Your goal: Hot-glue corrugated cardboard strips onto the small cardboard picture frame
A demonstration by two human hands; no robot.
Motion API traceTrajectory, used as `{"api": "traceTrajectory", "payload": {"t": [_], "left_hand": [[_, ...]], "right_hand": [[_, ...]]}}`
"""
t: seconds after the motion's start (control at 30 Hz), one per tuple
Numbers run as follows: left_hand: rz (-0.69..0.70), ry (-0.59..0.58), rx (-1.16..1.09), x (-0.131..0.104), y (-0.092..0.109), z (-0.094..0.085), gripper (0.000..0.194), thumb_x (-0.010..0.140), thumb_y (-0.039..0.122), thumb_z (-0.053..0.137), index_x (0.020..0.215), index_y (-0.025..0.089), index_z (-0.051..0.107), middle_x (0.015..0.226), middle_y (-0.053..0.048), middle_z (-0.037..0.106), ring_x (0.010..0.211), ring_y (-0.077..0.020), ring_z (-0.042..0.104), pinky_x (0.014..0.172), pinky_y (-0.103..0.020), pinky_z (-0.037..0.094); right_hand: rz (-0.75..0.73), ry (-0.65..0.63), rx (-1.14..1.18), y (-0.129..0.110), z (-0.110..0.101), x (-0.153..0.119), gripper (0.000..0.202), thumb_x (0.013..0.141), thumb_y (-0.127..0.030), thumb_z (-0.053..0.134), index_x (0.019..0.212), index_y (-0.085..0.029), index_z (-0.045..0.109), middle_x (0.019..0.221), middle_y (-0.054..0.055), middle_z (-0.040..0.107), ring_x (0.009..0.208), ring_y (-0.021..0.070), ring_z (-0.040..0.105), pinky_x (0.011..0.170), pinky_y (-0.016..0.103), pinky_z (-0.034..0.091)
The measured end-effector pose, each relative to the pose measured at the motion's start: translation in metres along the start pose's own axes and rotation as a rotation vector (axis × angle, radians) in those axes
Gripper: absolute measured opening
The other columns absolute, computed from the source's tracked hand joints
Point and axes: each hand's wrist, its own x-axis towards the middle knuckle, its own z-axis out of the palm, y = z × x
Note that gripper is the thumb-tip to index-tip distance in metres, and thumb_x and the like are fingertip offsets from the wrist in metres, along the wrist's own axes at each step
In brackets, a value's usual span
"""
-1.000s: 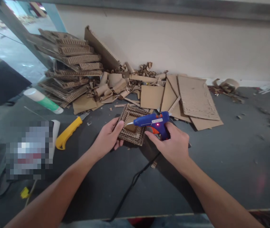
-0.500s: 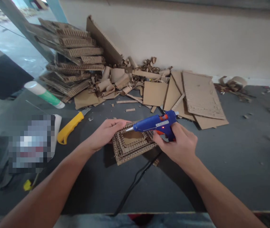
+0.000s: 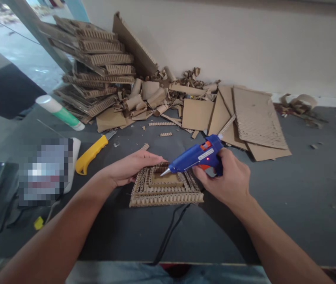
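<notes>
A square frame of stacked corrugated cardboard strips (image 3: 165, 189) lies on the dark grey table (image 3: 289, 205) in front of me. My left hand (image 3: 131, 167) grips its far left edge, fingers over the top. My right hand (image 3: 228, 177) holds a blue hot glue gun (image 3: 199, 156) with an orange trigger and a lit red lamp. Its metal nozzle points down and left, just above the frame's inner step. The gun's black cord (image 3: 170, 228) runs under the frame toward me.
A yellow-handled utility knife (image 3: 92, 154) and a green-and-white tube (image 3: 60, 112) lie left. Stacks of corrugated cardboard (image 3: 97, 75), rolled scraps (image 3: 147, 96) and flat sheets (image 3: 253, 118) line the wall behind. Small offcuts (image 3: 165, 134) dot the table. A pixelated item (image 3: 45, 171) sits at left.
My left hand has drawn the cardboard frame toward me and turned it square to me. The glue gun followed, its nozzle dipping from level to pointing down at the frame.
</notes>
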Motion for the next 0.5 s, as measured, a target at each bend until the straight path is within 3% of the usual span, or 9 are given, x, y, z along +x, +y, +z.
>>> {"api": "traceTrajectory", "payload": {"t": [0.1,0.27,0.5], "left_hand": [[-0.024,-0.032,-0.011,0.0,-0.0023,-0.0003,0.026,0.078,0.033,0.076,0.089,0.01,0.076,0.061,-0.006,0.069,0.062,-0.0224,0.07,0.048,-0.026,0.05],[0.023,0.093,-0.011,-0.0009,-0.0045,0.0004,0.023,0.074,0.026,0.08,0.09,0.01,0.075,0.059,-0.004,0.067,0.06,-0.0222,0.069,0.045,-0.025,0.048],[-0.045,-0.144,-0.027,-0.0006,-0.0011,0.0006,0.033,0.082,0.036,0.075,0.1,0.008,0.074,0.066,-0.004,0.069,0.068,-0.0186,0.069,0.057,-0.025,0.053]], "right_hand": [[-0.019,-0.023,-0.033,0.0005,0.0033,-0.0018,0.033,0.084,-0.053,0.063,0.092,-0.023,0.053,0.062,-0.002,0.056,0.054,0.0156,0.057,0.049,0.027,0.039],[-0.041,-0.044,-0.043,0.0033,0.005,-0.0046,0.027,0.087,-0.049,0.059,0.093,-0.023,0.054,0.066,-0.001,0.058,0.058,0.0163,0.059,0.05,0.027,0.039],[-0.154,-0.004,-0.036,0.0065,0.0033,-0.0037,0.019,0.09,-0.039,0.059,0.097,-0.022,0.053,0.069,-0.001,0.06,0.061,0.016,0.059,0.053,0.026,0.04]]}}
